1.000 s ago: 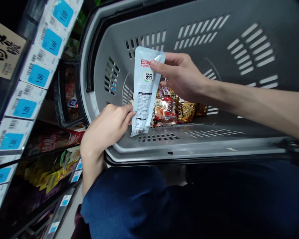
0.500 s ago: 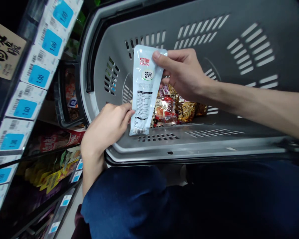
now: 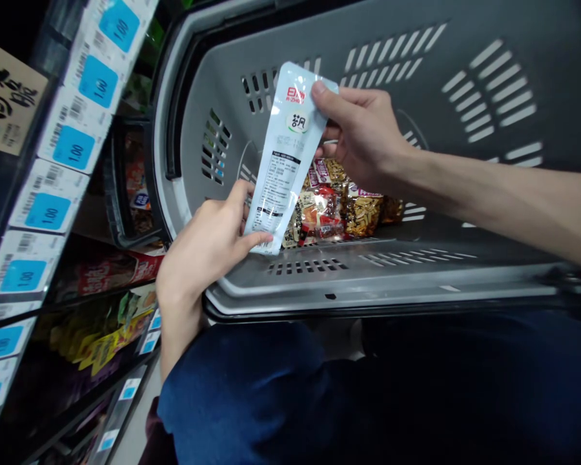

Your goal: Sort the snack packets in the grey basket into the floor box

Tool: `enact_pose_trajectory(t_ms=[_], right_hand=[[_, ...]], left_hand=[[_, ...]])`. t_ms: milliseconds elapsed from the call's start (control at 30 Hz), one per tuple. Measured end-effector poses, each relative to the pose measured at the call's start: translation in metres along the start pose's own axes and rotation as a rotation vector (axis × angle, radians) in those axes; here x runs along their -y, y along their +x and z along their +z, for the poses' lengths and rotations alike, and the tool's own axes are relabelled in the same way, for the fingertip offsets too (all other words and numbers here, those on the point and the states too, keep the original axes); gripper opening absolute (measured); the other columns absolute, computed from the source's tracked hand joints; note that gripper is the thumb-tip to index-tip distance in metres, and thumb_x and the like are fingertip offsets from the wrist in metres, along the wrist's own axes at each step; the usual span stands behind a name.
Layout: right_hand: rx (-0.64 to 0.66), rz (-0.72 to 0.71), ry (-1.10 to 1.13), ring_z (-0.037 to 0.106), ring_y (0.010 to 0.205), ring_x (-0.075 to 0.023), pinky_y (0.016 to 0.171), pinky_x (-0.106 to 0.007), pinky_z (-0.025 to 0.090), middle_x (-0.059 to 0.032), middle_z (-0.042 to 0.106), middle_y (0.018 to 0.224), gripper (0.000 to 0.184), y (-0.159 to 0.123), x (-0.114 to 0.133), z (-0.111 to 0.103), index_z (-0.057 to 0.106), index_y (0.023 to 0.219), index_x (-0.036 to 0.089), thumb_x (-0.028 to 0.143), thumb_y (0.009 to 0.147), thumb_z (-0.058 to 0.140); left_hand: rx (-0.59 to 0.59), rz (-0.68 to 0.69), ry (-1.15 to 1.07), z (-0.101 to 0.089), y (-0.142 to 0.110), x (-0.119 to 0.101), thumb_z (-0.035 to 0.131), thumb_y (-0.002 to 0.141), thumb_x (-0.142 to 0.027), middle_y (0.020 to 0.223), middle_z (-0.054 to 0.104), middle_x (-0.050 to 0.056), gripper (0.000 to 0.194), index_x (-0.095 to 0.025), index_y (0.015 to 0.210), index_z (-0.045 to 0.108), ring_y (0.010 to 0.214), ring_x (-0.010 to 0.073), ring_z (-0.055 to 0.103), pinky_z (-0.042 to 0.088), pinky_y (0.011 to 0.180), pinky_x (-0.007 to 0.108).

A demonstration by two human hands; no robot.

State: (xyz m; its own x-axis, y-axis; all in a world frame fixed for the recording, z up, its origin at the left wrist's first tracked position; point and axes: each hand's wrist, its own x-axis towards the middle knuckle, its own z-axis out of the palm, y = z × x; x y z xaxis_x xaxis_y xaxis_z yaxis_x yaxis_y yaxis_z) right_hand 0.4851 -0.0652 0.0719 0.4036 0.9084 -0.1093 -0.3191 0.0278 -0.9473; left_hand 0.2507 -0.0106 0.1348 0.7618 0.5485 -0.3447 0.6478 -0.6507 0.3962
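Observation:
A long light-blue snack packet with printed text is tilted above the basket, its top leaning right. My right hand pinches its upper right corner, thumb on the front. My left hand holds the lower end, with the thumb across the front near the barcode and the other fingers partly hidden behind. Below the packet, several shiny snack bags in red, gold and purple lie in the grey shopping basket.
Shelves with a strip of blue price tags run along the left. Beside the basket's left end is a black bin of packaged snacks. Yellow packets sit on a lower shelf. My knees in dark blue cloth are against the basket's near side.
The packet has moved up and right and tilted more to the right. My left thumb has come onto the packet's lower front. My right hand has risen slightly with its corner.

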Motion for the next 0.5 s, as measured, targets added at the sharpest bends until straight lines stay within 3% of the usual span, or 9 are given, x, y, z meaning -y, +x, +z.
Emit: enact_pose_trajectory(t_ms=[167, 300, 500], right_hand=[[-0.107, 0.026, 0.042, 0.062, 0.078, -0.0154, 0.066, -0.030, 0.049, -0.0074, 0.072, 0.094, 0.025, 0.0071, -0.0017, -0.0027, 0.069, 0.081, 0.020, 0.039, 0.097, 0.071], [-0.172, 0.079, 0.097, 0.063, 0.081, -0.0159, 0.068, -0.031, 0.047, -0.0083, 0.073, 0.096, 0.023, 0.0092, -0.0015, -0.0020, 0.067, 0.081, 0.018, 0.034, 0.097, 0.071], [-0.118, 0.110, 0.073, 0.064, 0.084, -0.0171, 0.069, -0.032, 0.046, -0.0082, 0.074, 0.101, 0.022, 0.0071, 0.0006, -0.0022, 0.068, 0.086, 0.018, 0.037, 0.099, 0.070]], left_hand=[[0.032, -0.009, 0.029, -0.0002, 0.0007, 0.0001, 0.083, 0.082, -0.039, 0.108, 0.078, 0.009, 0.072, -0.021, 0.141, 0.046, 0.095, 0.0309, 0.075, 0.056, 0.077, 0.037], [0.057, -0.008, 0.056, -0.0006, 0.0001, -0.0003, 0.082, 0.082, -0.037, 0.117, 0.076, 0.014, 0.075, -0.021, 0.144, 0.042, 0.106, 0.0353, 0.074, 0.057, 0.081, 0.040], [0.068, -0.007, 0.108, -0.0008, -0.0006, -0.0020, 0.078, 0.086, -0.038, 0.116, 0.074, 0.016, 0.074, -0.021, 0.147, 0.039, 0.112, 0.0383, 0.071, 0.057, 0.084, 0.043]])
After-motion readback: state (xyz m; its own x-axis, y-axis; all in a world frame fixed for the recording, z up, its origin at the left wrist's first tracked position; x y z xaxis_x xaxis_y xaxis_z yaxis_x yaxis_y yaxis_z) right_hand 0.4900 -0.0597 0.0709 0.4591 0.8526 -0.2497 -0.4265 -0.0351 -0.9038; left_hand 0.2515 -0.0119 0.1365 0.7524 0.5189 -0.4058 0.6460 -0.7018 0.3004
